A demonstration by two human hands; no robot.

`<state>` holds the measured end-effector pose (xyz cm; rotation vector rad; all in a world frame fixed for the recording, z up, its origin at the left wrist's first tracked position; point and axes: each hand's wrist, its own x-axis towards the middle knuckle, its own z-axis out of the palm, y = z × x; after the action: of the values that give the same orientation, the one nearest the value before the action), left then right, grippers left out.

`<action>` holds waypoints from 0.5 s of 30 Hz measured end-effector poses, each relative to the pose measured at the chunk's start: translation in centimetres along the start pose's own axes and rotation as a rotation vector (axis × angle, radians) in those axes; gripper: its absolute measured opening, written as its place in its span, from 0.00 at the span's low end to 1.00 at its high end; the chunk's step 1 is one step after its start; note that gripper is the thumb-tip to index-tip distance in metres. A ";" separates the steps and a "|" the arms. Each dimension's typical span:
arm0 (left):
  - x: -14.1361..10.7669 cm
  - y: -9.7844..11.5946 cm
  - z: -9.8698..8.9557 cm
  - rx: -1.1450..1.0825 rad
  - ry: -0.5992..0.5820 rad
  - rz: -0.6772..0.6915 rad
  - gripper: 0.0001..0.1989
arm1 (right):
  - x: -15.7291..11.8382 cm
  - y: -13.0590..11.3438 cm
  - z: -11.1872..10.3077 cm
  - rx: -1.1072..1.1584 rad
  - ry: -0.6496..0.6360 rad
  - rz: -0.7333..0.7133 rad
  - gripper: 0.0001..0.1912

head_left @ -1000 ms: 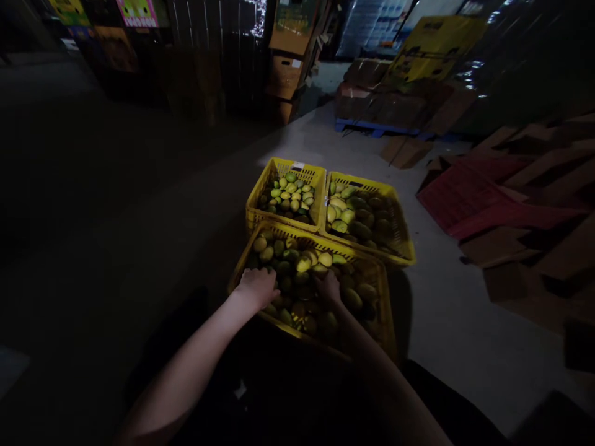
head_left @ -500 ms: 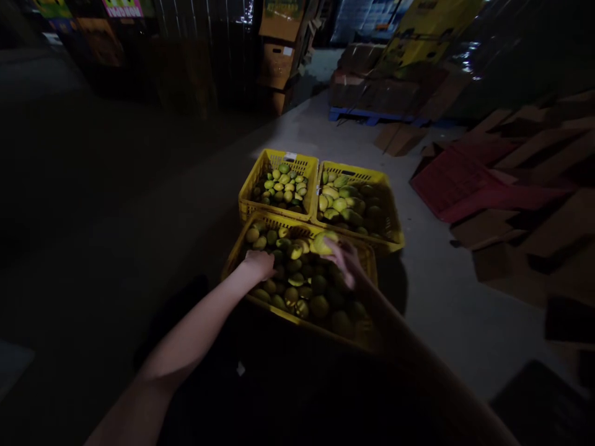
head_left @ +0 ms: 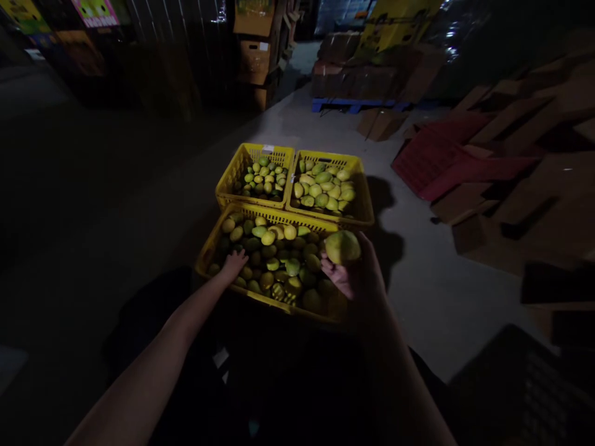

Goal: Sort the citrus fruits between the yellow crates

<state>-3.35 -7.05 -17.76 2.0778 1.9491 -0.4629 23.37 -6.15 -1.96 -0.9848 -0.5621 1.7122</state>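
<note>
My right hand [head_left: 346, 277] holds up a large yellow-green fruit [head_left: 343, 247] over the right end of the near yellow crate [head_left: 204, 253]. My left hand [head_left: 235, 262] rests over the left part of that crate, fingers spread above the green and yellow fruits, with nothing seen in it. Behind stand two more yellow crates: the back left one [head_left: 227, 179] has small fruits in it, and the back right one [head_left: 365, 192] holds larger ones.
To the right lie a red crate [head_left: 432, 158] and a heap of cardboard boxes [head_left: 539, 210]. Farther back are a loaded blue pallet [head_left: 356, 106] and stacked cartons [head_left: 255, 59]. The floor is grey and dim.
The view has shifted, so the crates appear farther left. My right hand has lifted the large fruit nearer the camera. My left hand has moved left and its fingers have spread.
</note>
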 end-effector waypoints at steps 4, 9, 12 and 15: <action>0.5 -0.3 -0.3 0.032 0.011 -0.053 0.21 | 0.5 -0.6 0.8 0.000 -0.014 0.133 0.18; 0.4 -1.5 -2.8 0.040 0.049 -0.061 0.23 | 1.1 -0.4 1.2 -0.029 0.036 0.061 0.18; 0.2 -1.7 -5.9 0.032 0.130 -0.028 0.30 | 1.2 -0.3 1.9 0.025 0.016 0.075 0.16; -1.2 -0.8 -10.4 -0.085 0.365 0.063 0.31 | 1.1 -0.1 2.8 0.068 -0.034 0.102 0.15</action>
<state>-3.66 -3.94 -7.70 2.2866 2.0394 0.0172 20.95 -4.78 -0.70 -0.9517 -0.4791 1.8300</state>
